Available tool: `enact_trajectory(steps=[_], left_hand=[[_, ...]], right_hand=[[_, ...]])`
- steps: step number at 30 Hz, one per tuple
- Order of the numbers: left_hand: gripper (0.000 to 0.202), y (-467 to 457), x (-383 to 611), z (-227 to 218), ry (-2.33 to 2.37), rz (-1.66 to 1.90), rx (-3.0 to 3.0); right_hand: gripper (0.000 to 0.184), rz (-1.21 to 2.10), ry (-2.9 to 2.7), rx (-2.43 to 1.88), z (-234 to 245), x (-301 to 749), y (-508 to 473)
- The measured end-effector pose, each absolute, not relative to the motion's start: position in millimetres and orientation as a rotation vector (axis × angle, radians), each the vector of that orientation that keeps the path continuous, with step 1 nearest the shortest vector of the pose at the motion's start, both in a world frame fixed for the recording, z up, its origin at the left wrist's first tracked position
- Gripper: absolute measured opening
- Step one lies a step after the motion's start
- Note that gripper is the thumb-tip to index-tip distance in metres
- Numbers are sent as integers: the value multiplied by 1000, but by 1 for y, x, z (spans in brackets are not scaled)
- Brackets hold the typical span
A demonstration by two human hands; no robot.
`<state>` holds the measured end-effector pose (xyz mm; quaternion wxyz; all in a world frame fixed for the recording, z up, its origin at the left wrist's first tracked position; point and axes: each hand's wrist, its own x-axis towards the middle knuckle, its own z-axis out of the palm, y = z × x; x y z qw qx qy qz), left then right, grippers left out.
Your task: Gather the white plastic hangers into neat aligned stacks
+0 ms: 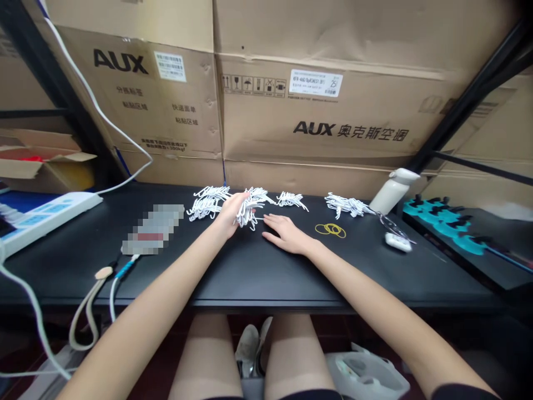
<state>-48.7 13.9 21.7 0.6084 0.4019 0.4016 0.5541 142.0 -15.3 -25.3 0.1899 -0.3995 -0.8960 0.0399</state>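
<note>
My left hand point(234, 215) is closed around a bunch of thin white hooks point(249, 211), their bent ends fanning out to the right. Just right of it, my right hand point(287, 233) lies low over the black tabletop with its fingers stretched out. Its fingertips are by the end of a single white strand point(259, 218); whether they touch it I cannot tell. More white hooks lie in a pile point(204, 208) left of my left hand. Another small pile point(291, 199) sits behind my right hand, and a larger one point(345, 205) lies farther right.
Yellow rubber bands point(332, 230) lie right of my right hand. A white bottle point(393, 191), a white case point(398, 242) and a rack with teal parts point(445, 225) stand farther right. On the left are a pixelated phone point(154, 230) and a power strip point(54, 219). Cardboard boxes point(258, 133) form the back.
</note>
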Motion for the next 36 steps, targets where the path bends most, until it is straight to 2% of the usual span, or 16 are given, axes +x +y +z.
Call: enact_trajectory(steps=[5, 11, 16, 25, 30, 36], left_hand=[[14, 14, -49, 23, 966, 1321, 902], [14, 10, -47, 25, 1031, 1333, 950], [16, 12, -48, 22, 1033, 1361, 961], [19, 14, -49, 20, 1050, 1357, 978], [21, 17, -49, 14, 1107, 1409, 1143], [23, 18, -49, 7, 1159, 1422, 1477]], right_hand=[[28, 24, -2486, -1155, -21, 154, -7], [17, 51, -2369, -1225, -19, 162, -3], [32, -34, -2457, -1114, -21, 149, -9], [19, -108, -2463, -1228, -12, 157, -5], [14, 8, -2377, -1299, -10, 172, -3], [10, 464, -2074, -1321, 1, 195, -2]])
